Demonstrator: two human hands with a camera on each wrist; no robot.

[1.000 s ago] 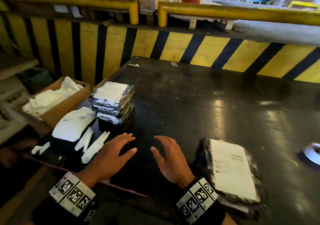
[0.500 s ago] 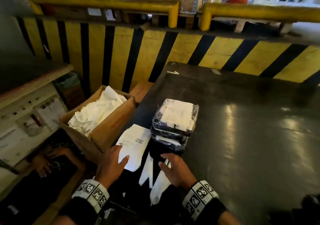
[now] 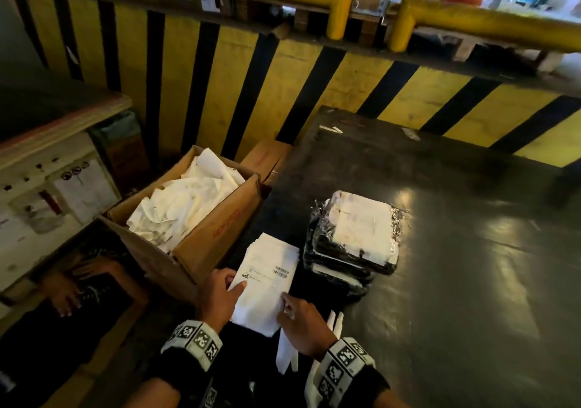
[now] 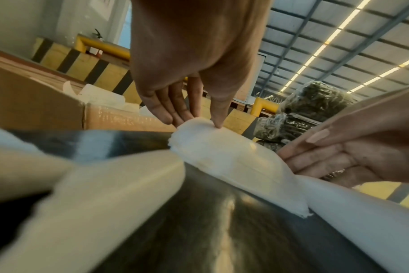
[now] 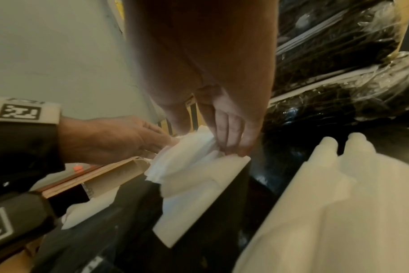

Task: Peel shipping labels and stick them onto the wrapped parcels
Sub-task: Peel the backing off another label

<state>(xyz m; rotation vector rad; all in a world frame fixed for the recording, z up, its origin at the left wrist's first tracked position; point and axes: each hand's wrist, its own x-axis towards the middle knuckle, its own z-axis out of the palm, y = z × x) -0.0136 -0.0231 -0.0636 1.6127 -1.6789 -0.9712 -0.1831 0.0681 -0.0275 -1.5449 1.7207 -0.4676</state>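
Note:
A stack of white shipping labels lies near the table's front left edge. My left hand pinches its left edge, thumb on top; the left wrist view shows that hand on the stack's raised corner. My right hand holds the right edge near the front, and in the right wrist view its fingers curl onto the paper. A pile of black film-wrapped parcels stands just right of the labels, the top one bearing a white label.
An open cardboard box full of crumpled white backing paper stands left of the table. Loose white strips lie by my right wrist. A yellow-and-black barrier stands behind the dark table. Another person's hand shows low at the left.
Both hands went from hovering over bare table to the label stack at the left and took hold of it. The view swung left, so the labelled parcel at the right left the frame.

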